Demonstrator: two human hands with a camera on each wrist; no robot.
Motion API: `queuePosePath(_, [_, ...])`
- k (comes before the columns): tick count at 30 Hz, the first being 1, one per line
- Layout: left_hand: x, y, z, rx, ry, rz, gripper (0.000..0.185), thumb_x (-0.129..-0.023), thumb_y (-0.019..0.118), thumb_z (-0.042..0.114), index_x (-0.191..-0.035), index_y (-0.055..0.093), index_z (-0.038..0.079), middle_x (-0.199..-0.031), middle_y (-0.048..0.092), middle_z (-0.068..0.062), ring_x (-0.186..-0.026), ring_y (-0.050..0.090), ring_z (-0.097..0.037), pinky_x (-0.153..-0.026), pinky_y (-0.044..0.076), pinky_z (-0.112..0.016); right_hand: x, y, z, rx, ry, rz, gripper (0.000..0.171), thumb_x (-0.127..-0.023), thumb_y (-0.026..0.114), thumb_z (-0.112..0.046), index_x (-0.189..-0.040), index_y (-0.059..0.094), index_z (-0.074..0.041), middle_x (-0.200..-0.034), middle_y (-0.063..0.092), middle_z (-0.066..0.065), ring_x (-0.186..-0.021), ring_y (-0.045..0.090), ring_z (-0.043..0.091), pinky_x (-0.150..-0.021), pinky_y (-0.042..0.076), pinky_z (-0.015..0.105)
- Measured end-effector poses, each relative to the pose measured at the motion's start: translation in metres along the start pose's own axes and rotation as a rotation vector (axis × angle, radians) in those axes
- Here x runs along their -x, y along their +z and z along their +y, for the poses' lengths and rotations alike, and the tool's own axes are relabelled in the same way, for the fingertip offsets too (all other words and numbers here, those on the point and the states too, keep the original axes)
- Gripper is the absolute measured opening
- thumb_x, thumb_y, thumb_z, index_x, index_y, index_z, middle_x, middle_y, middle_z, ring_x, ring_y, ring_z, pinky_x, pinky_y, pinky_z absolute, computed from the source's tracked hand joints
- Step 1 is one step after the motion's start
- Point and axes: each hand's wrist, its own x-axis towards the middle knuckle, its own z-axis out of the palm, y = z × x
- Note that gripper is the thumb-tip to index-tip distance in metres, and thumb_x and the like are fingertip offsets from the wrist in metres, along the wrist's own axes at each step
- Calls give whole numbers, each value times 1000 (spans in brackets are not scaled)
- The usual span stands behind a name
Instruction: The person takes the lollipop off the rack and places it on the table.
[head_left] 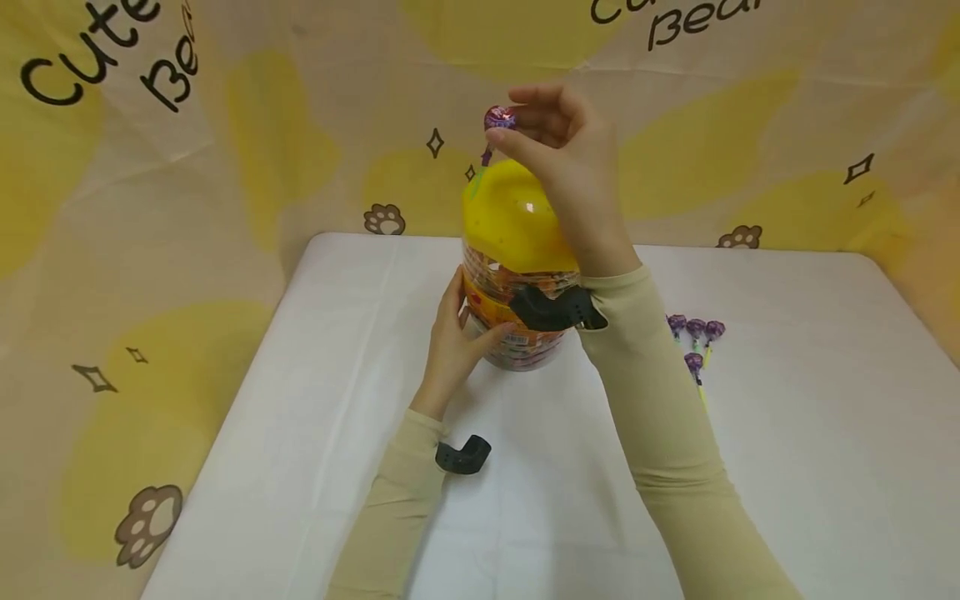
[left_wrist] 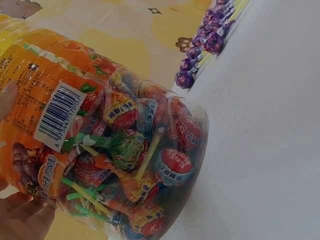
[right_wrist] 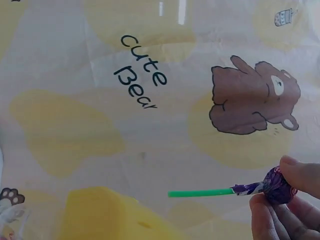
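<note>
A clear plastic jar (head_left: 491,300) with an orange label stands on the table, full of wrapped lollipops (left_wrist: 172,167). Its yellow top (head_left: 510,221) faces up. My left hand (head_left: 452,350) grips the jar low on its left side, thumb across the front. Above the yellow top, my right hand (head_left: 581,171) pinches a purple-wrapped lollipop (right_wrist: 280,187) by its candy head between thumb and fingers. The lollipop's green stick (right_wrist: 200,193) points down towards the yellow top in the head view; whether it touches, I cannot tell.
Several purple lollipops (head_left: 695,327) lie on the white table (head_left: 810,433) to the right of the jar, partly behind my right forearm. A printed cloth backdrop (head_left: 697,150) hangs behind the table and along its left side.
</note>
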Motion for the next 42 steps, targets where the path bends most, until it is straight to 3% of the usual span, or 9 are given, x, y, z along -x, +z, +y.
queuePosePath(6, [0, -2, 0, 13, -9, -6, 96, -80, 77, 21, -151, 14, 10, -153, 21, -9, -139, 25, -21, -112, 28, -35, 17, -28, -3, -131, -4, 16, 19, -79, 72, 1, -97, 66, -2, -97, 67, 12, -94, 61, 26, -92, 49, 32])
queuePosePath(11, [0, -6, 0, 19, -6, -2, 96, -81, 77, 24, -152, 13, 10, -153, 20, -8, -139, 25, -21, -112, 27, -34, 39, -55, 1, -225, 40, 37, 17, -80, 71, 4, -97, 66, 3, -97, 67, 16, -91, 61, 28, -93, 50, 33])
queuePosePath(18, [2, -11, 0, 20, -24, 16, 96, -81, 76, 24, -152, 13, 10, -154, 19, -9, -140, 23, -21, -112, 27, -35, 74, -96, 19, -308, 92, 105, 23, -80, 70, 7, -101, 62, 13, -97, 67, 19, -87, 65, 29, -87, 54, 32])
queuePosePath(25, [2, -12, 2, 41, -10, 17, 96, -81, 77, 22, -151, 13, 9, -154, 17, -9, -140, 22, -22, -113, 26, -35, 107, -152, 41, -418, 97, 75, 17, -86, 56, 16, -101, 63, 16, -93, 67, 17, -84, 65, 24, -81, 55, 27])
queuePosePath(32, [2, -15, 5, 36, -25, 19, 97, -80, 78, 19, -151, 12, 8, -155, 17, -8, -140, 21, -21, -113, 25, -34, 141, -205, 77, -365, 216, 185, 16, -87, 55, 16, -97, 66, 13, -89, 69, 13, -82, 67, 20, -78, 56, 25])
queuePosePath(36, [1, -16, 5, 46, -22, 28, 97, -80, 77, 16, -151, 13, 7, -154, 18, -9, -140, 21, -21, -113, 25, -33, 152, -235, 106, -388, 348, 213, 16, -88, 55, 14, -94, 69, 9, -89, 70, 12, -81, 68, 18, -77, 56, 25])
queuePosePath(42, [3, -18, 6, 54, -31, 26, 97, -80, 77, 16, -151, 12, 7, -155, 17, -9, -141, 20, -21, -113, 25, -32, 168, -260, 138, -151, 533, 196, 12, -87, 64, 3, -93, 73, -2, -88, 72, 2, -80, 68, 10, -75, 54, 17])
